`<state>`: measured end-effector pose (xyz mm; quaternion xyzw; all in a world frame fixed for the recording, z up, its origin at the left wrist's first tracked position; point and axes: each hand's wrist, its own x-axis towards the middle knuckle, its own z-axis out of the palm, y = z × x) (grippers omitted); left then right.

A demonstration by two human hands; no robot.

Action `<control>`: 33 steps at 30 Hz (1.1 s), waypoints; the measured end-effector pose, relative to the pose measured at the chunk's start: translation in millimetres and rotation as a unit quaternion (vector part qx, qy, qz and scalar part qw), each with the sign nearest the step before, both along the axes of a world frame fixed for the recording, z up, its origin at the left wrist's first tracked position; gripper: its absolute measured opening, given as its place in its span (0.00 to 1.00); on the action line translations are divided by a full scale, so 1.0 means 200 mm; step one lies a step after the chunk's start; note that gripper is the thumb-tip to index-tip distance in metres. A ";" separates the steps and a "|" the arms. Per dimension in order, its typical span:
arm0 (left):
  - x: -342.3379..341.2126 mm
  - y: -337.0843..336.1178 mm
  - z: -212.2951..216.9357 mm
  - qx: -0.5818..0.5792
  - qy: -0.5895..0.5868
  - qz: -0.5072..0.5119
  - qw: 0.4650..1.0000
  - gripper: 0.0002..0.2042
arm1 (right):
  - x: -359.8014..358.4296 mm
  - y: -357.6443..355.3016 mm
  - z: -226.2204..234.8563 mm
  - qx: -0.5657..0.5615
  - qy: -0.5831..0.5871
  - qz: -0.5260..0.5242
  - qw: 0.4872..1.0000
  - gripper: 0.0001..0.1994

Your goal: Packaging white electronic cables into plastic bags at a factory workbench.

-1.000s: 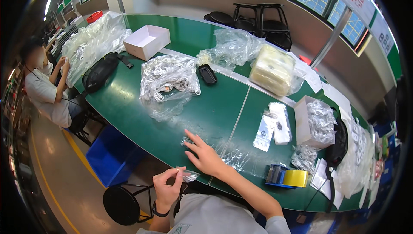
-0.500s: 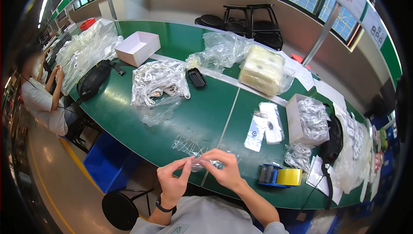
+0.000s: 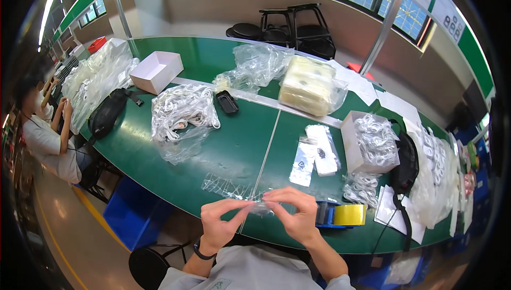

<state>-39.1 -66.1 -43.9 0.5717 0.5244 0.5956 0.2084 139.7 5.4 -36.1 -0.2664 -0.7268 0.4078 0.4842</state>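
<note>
My left hand (image 3: 221,221) and my right hand (image 3: 295,213) both pinch a small clear plastic bag (image 3: 258,207), stretched between the fingertips just above the near edge of the green table (image 3: 234,141). More small clear bags (image 3: 223,186) lie on the table just beyond my hands. To the right of my right hand stands a yellow tape roll on a blue dispenser (image 3: 343,214).
A pile of bagged white cables (image 3: 181,109), a black case (image 3: 227,101), flat packets (image 3: 314,154), a white box of bagged cables (image 3: 372,141) and a wrapped stack (image 3: 308,85) lie on the table. A white open box (image 3: 157,70) stands far left. Another person (image 3: 45,130) sits at left. A black stool (image 3: 146,266) is below.
My right hand came back from the table to meet the left hand. Both hands now hold the small bag between them, slightly higher and closer together.
</note>
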 end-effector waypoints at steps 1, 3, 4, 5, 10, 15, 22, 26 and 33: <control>0.01 0.01 0.00 0.000 -0.001 0.006 1.000 0.08 | 0.02 0.00 0.01 0.007 -0.011 -0.010 1.000 0.07; 0.01 0.01 0.04 -0.006 -0.007 -0.028 1.000 0.08 | 0.07 -0.02 0.05 0.013 -0.021 -0.022 0.999 0.06; 0.01 0.00 0.06 -0.010 -0.015 -0.056 0.998 0.08 | 0.10 -0.03 0.08 -0.005 -0.038 0.006 0.999 0.08; 0.01 0.00 0.05 -0.011 -0.015 -0.060 0.998 0.08 | 0.13 -0.04 0.09 -0.024 -0.056 0.032 0.998 0.10; -0.01 0.01 0.04 0.040 -0.043 -0.231 0.971 0.12 | 0.25 -0.03 0.08 -0.018 0.032 0.167 0.985 0.15; 0.03 0.03 0.11 0.097 -0.046 -0.325 0.940 0.16 | 0.29 -0.04 0.09 -0.040 0.103 0.244 0.963 0.20; 0.06 0.03 0.14 0.083 -0.039 -0.315 0.945 0.13 | 0.31 -0.07 0.12 -0.049 0.115 0.216 0.968 0.14; 0.07 0.02 0.14 0.089 -0.004 -0.293 0.952 0.12 | 0.32 -0.09 0.11 0.000 0.135 0.187 0.973 0.12; 0.08 0.03 0.19 0.091 0.012 -0.248 0.965 0.10 | 0.33 -0.09 0.17 0.019 0.086 0.141 0.986 0.07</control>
